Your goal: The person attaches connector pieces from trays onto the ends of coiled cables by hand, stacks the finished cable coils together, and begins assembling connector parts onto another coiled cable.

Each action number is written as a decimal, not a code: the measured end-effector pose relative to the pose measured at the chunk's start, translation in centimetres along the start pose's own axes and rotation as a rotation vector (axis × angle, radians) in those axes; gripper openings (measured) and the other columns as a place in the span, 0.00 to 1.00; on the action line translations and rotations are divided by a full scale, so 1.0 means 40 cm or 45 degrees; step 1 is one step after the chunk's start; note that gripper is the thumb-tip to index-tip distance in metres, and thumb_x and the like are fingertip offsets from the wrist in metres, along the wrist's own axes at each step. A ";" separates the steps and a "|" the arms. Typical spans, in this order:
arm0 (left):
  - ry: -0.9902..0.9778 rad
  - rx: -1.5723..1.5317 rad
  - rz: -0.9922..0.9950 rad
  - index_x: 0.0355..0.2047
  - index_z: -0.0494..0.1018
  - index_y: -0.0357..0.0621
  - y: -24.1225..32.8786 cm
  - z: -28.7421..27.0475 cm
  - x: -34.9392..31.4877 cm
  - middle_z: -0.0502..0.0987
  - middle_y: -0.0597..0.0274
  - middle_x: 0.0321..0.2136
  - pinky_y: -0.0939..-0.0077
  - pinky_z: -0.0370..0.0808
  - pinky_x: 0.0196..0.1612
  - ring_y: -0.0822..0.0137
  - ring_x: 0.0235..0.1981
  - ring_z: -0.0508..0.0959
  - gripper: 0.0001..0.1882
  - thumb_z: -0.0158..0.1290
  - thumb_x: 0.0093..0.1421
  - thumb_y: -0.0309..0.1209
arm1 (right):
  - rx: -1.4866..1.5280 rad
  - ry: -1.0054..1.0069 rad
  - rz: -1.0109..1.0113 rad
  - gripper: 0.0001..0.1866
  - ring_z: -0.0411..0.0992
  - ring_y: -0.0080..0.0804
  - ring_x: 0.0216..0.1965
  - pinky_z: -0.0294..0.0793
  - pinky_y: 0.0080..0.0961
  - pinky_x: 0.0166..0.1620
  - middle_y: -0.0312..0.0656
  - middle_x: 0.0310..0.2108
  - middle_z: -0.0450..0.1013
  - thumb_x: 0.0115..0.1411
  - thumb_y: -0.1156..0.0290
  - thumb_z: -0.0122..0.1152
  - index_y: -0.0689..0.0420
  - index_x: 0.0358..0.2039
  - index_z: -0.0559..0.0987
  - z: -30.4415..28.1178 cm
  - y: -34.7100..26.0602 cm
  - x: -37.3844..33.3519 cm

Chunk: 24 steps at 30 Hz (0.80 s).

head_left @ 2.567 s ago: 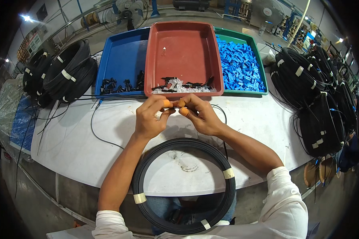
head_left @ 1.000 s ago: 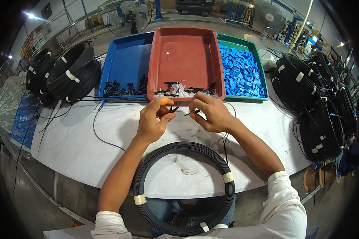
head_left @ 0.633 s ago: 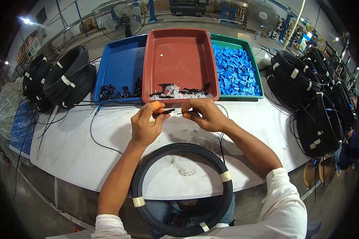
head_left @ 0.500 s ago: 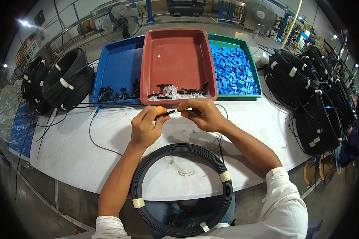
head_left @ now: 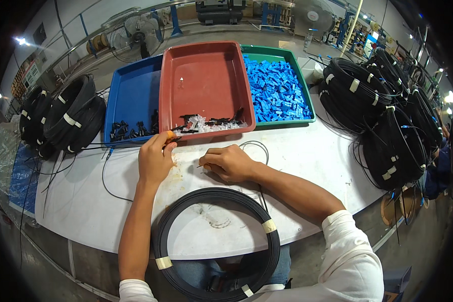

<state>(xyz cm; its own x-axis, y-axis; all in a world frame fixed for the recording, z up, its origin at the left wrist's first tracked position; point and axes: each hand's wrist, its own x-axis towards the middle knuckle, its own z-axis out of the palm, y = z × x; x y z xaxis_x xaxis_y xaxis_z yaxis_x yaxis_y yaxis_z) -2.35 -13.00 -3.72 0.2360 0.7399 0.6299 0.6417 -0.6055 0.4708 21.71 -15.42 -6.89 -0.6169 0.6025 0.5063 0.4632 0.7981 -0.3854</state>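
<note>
My left hand (head_left: 155, 158), an orange cover on a finger, is closed in a pinch at the near edge of the red tray (head_left: 206, 70). A small dark piece shows at its fingertips, too small to name. Lower and to the right, my right hand (head_left: 229, 163) is closed over the table around a thin black cable, whose short end sticks out past the fingers. From behind that hand the cable loops back toward a black cable coil (head_left: 216, 195) bound with pale tape. This coil rests partly on the table edge and partly over my lap.
White and black scraps (head_left: 199, 123) lie in the red tray. Left of it, a blue tray (head_left: 133, 83) holds black parts; on the right, a green tray (head_left: 307, 100) holds blue pieces. Taped cable coils (head_left: 73, 118) stand at left, with more coils (head_left: 392, 151) at right.
My hands have moved apart. The left went left with the dark piece toward the red tray's near edge; the right came down and nearer with the cable end. The whole view has shifted slightly.
</note>
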 end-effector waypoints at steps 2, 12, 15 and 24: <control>-0.047 0.033 -0.055 0.40 0.78 0.38 -0.006 0.002 0.042 0.80 0.49 0.32 0.65 0.77 0.36 0.51 0.34 0.82 0.11 0.59 0.56 0.21 | 0.023 -0.029 0.025 0.10 0.77 0.44 0.32 0.76 0.40 0.34 0.41 0.34 0.78 0.57 0.71 0.60 0.52 0.41 0.81 -0.003 0.001 0.004; -0.316 0.420 0.115 0.39 0.80 0.42 -0.025 0.051 0.228 0.82 0.52 0.32 0.59 0.77 0.42 0.51 0.37 0.82 0.10 0.58 0.55 0.23 | 0.242 -0.066 0.132 0.13 0.77 0.47 0.38 0.75 0.40 0.41 0.44 0.35 0.79 0.53 0.74 0.60 0.55 0.41 0.81 -0.008 0.028 0.003; -0.556 0.659 -0.004 0.39 0.80 0.42 -0.037 0.053 0.226 0.82 0.52 0.31 0.60 0.76 0.41 0.53 0.37 0.82 0.11 0.60 0.53 0.24 | 0.237 -0.068 0.138 0.13 0.77 0.48 0.38 0.75 0.40 0.42 0.44 0.35 0.79 0.52 0.75 0.61 0.56 0.40 0.81 -0.005 0.033 0.005; -0.616 0.526 0.006 0.39 0.80 0.41 -0.033 0.083 0.226 0.82 0.54 0.31 0.63 0.78 0.38 0.57 0.37 0.82 0.11 0.59 0.54 0.22 | 0.224 -0.052 0.103 0.13 0.77 0.48 0.38 0.74 0.41 0.40 0.45 0.35 0.78 0.51 0.74 0.61 0.56 0.39 0.80 0.002 0.045 0.002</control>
<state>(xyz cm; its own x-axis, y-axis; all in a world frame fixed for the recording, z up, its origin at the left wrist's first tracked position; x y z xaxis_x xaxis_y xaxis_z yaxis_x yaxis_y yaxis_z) 1.35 -4.54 -0.72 0.4806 0.8447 0.2357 0.8456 -0.5176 0.1306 22.45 -13.92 -7.58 -0.6091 0.6610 0.4383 0.3958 0.7323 -0.5542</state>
